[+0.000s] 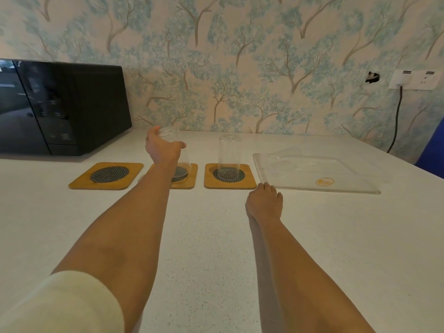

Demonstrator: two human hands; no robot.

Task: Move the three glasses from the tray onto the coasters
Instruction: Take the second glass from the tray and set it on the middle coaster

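Three wooden coasters with dark mesh centres lie in a row on the white counter. My left hand (161, 147) grips a clear glass (177, 155) that stands, a little tilted, on the middle coaster (189, 181). A second clear glass (229, 155) stands upright on the right coaster (229, 176). The left coaster (108, 175) holds nothing. A third glass (287, 153) lies on its side at the far left end of the clear tray (336, 187). My right hand (265, 203) rests on the counter, fingertips touching the tray's near left corner.
A black microwave (55, 106) stands at the back left. A wall socket (414, 79) with a dark cable hangs at the right. A blue object (432, 152) shows at the right edge.
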